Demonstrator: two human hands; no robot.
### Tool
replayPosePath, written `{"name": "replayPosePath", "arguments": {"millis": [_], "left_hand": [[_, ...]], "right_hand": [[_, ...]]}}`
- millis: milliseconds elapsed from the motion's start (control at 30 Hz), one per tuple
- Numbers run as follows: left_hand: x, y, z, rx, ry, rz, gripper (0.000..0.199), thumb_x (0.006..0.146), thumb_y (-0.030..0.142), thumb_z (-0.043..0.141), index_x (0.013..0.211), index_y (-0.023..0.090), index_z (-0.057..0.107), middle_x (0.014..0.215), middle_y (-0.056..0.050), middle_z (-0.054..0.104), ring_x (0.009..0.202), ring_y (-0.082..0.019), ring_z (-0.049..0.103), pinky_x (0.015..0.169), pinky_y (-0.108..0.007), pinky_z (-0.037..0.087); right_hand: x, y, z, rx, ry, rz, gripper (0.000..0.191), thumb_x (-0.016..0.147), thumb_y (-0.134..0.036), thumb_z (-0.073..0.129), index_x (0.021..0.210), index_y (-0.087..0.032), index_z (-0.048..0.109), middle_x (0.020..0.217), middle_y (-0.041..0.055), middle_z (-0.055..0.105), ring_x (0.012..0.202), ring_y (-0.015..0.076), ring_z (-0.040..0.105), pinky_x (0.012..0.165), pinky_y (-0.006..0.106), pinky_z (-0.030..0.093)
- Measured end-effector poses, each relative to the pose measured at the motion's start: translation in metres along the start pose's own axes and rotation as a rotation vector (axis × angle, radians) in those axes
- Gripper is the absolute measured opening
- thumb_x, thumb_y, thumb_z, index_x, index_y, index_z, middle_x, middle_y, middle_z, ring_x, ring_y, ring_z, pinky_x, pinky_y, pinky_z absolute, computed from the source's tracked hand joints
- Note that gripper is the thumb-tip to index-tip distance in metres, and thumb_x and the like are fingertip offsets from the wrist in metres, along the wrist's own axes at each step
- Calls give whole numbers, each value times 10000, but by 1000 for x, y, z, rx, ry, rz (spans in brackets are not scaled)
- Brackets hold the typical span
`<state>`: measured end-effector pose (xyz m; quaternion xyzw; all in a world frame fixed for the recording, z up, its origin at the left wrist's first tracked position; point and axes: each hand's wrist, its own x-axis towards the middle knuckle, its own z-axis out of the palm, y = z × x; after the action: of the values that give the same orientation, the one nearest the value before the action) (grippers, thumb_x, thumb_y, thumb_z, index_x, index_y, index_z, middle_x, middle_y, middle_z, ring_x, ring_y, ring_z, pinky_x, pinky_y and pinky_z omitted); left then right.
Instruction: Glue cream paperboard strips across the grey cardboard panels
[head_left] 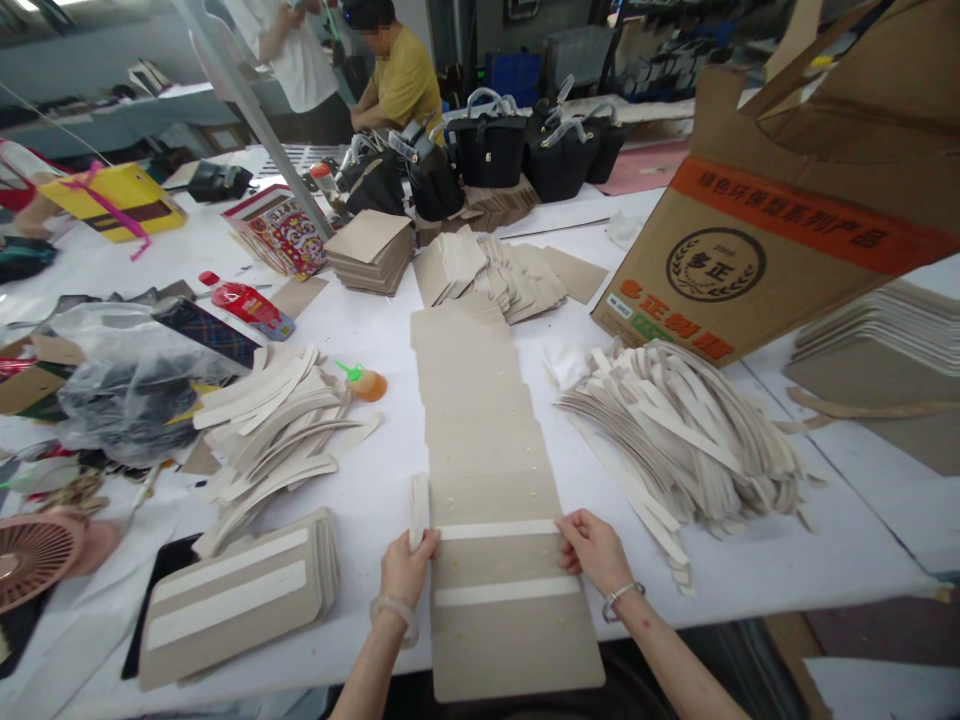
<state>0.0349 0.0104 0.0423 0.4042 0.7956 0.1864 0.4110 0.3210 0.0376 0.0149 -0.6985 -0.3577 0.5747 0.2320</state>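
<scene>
A row of overlapping grey-beige cardboard panels (480, 430) runs away from me across the white table. On the nearest panel (517, 645) lies one white strip (510, 590) crosswise. Above it, a second white strip (495, 530) stretches between my hands. My left hand (409, 568) is closed around a small bundle of strips (418, 505), its thumb at the left end of the second strip. My right hand (596, 550) pinches near the right end of that strip, at the panel's edge. Small yellowish dots, perhaps glue, show on the panels.
Piles of loose strips lie to the left (277, 430) and right (690, 430). A stack of stripped panels (240, 600) sits front left, near a small glue-like bottle (364, 382). A large carton (697, 260) stands right. Black handbags (487, 150) and two people are behind.
</scene>
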Motion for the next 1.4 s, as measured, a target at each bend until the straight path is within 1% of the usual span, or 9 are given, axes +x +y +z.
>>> {"name": "replayPosePath", "arguments": {"millis": [200,333,467,633,767,967,1133,1300,1400], "left_hand": [[1,1,-2,66,-45,-3,407,693,570,457,598,190,568,577,-24,622,670,-243,582,658,-325,399],[4,0,-3,103,-63,-8,421,697,585,439,620,193,573,602,-33,638,703,-262,590,689,-346,401],[3,-1,-3,123,-61,2,419,702,587,430,665,197,578,640,-33,654,731,-264,598,701,-344,407],[2,0,-2,139,-61,27,408,717,573,422,651,199,571,624,-35,643,703,-256,590,692,-347,405],[2,0,0,128,-38,31,391,728,554,426,665,196,568,610,-36,636,674,-250,585,667,-340,402],[-1,-3,6,105,20,53,338,754,489,433,694,187,571,623,-25,640,653,-195,592,629,-271,407],[0,-5,8,112,67,45,308,749,463,452,687,183,565,619,-33,638,632,-188,592,615,-267,399],[2,-8,11,89,87,33,223,740,414,488,742,193,517,682,-37,649,656,-175,602,626,-254,413],[3,-8,11,81,98,36,196,735,400,503,725,206,480,666,-33,634,643,-177,595,616,-258,411]], "right_hand": [[-4,-4,4,-25,76,-6,217,724,-385,497,645,-189,452,466,-58,548,352,99,546,313,166,385],[-5,-7,5,-41,115,-22,193,730,-360,491,645,-189,468,464,-60,551,345,94,542,312,160,382],[-7,-8,6,-53,134,-36,184,738,-346,485,645,-188,475,463,-58,551,346,94,544,304,154,371],[-7,-6,7,-74,149,-38,190,739,-352,486,641,-189,476,466,-56,555,345,102,552,295,156,365],[-7,-6,7,-94,149,-36,206,742,-371,487,639,-194,466,463,-59,551,345,101,550,302,159,376],[-6,-5,4,-105,93,-27,252,745,-433,481,653,-200,450,473,-53,551,364,111,561,332,177,408],[-3,-1,4,-136,70,-36,279,743,-468,471,649,-209,431,488,-44,562,392,123,576,358,192,421],[-3,-3,7,-241,116,-5,265,750,-465,450,649,-226,396,433,-64,517,339,123,535,325,190,363],[-3,-5,6,-339,138,-33,242,765,-438,425,645,-233,380,415,-77,476,286,113,473,309,195,304]]}}
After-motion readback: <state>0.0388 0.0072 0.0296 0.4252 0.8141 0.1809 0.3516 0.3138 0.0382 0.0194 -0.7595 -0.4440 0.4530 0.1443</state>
